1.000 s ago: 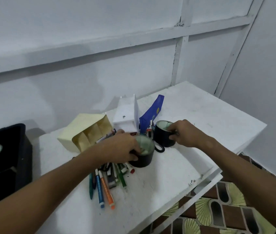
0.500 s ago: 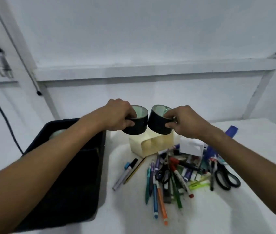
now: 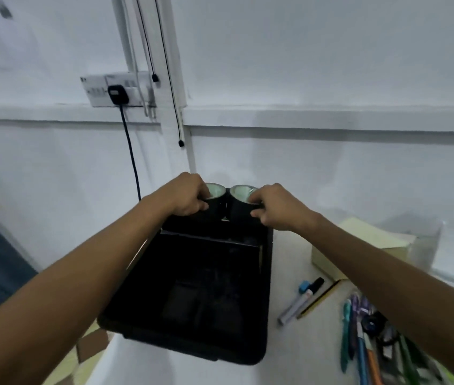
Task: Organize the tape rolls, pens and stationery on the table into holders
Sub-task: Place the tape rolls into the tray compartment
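A black tape roll (image 3: 214,208) is held in the grip of the left hand (image 3: 185,198), fingers curled round it, above the far end of a black tray (image 3: 264,287) at the left of the bench (image 3: 289,354). Touching it on the right, a second black tape roll (image 3: 241,209) is held in the grip of the right hand (image 3: 278,208). Further right, a pale yellow holder (image 3: 359,245) is seen, and nearer, a marker (image 3: 301,301), a pencil (image 3: 319,300) and a heap of pens (image 3: 364,343) lie on the bench.

Your white table (image 3: 289,354) carrying black tray organizer (image 3: 264,301) at left, pale yellow holder (image 3: 359,245) lying toward back right, marker (image 3: 301,301), pencil (image 3: 319,300), loose pen pile (image 3: 370,348) sprawling front right.
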